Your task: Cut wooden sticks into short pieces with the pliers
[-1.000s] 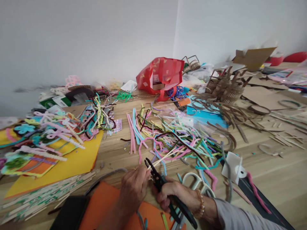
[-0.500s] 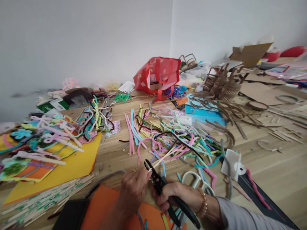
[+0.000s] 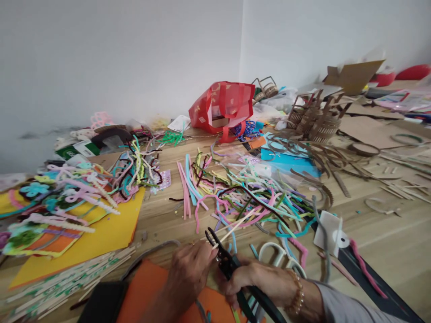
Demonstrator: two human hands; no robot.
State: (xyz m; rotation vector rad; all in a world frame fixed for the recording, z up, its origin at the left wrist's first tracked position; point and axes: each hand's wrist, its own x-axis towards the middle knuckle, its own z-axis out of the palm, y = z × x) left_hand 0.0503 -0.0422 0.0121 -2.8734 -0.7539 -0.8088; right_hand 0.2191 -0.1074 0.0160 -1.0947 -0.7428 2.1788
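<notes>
In the head view my right hand (image 3: 247, 280) is wrapped round the dark handles of a pair of pliers (image 3: 226, 261). Their slotted jaws point up and to the left, slightly apart. My left hand (image 3: 192, 269) pinches a thin pale wooden stick (image 3: 237, 225) right beside the jaws. The stick slants up to the right, over the pile of pipe cleaners; whether the jaws touch it I cannot tell. Beneath both hands lies an orange sheet (image 3: 143, 287). White-handled scissors (image 3: 273, 251) lie just behind my right hand, partly hidden by it.
Colourful pipe cleaners (image 3: 249, 193) spread across the table's middle. Finished pipe-cleaner shapes lie on yellow sheets (image 3: 111, 237) at left, with paper-wrapped sticks (image 3: 67, 282) in front. A red bag (image 3: 220, 107), small woven baskets (image 3: 323, 125) and brown strips (image 3: 330, 157) stand or lie farther back.
The whole view has shifted slightly. Both hands keep their grip, and the pliers and stick stay close together with almost no change between them.
</notes>
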